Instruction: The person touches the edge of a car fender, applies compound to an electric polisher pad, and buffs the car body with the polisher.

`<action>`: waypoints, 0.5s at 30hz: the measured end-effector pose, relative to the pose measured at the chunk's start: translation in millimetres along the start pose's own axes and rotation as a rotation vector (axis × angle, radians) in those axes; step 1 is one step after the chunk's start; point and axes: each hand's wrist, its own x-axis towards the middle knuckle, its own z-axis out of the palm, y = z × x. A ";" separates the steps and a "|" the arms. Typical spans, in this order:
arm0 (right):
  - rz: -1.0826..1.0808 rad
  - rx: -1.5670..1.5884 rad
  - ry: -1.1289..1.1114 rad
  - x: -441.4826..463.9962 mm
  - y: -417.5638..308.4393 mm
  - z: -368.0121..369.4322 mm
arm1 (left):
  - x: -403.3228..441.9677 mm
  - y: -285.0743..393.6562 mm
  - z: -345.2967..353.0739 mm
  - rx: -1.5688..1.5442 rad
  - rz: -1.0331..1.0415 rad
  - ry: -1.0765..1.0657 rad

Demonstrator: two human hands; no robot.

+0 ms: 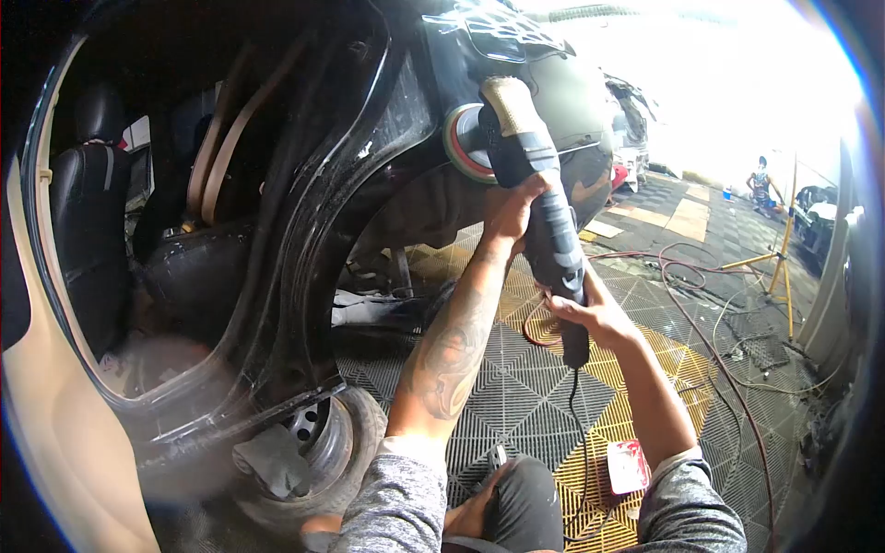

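A long black polisher (556, 241) with a tan-covered head is held out in front of me. My left hand (516, 210) is closed around its middle, just below the head. Farther down, near the cord end, my right hand (597, 311) wraps round the handle. The polisher's round pad (458, 146), edged in red and green, faces the car's dark rear panel (406, 97) above the wheel arch. It looks to be against the panel, though I cannot tell whether it is pressed there. The black power cord (573, 405) hangs from the lower end.
At left is the car's open door frame, with a seat (88, 198) inside. A wheel (346, 442) lies below the sill. On the tiled floor are a red and white container (629, 466) and a red hose (714, 341). A yellow stand (788, 267) and another person (762, 187) are at right.
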 end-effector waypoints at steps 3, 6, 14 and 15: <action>0.202 0.009 0.045 -25.6 27.1 0.5 | -3.9 -11.4 -6.2 -0.027 0.050 -0.056; 0.160 -0.113 0.070 -25.7 20.5 2.2 | 1.5 -15.3 -9.2 0.052 -0.019 -0.008; 0.123 -0.236 0.084 -5.2 -11.5 6.0 | 15.5 13.5 -1.8 -0.018 -0.031 -0.009; 0.124 -0.235 0.086 -5.4 -10.2 7.9 | 17.3 13.7 -3.5 -0.017 -0.033 -0.010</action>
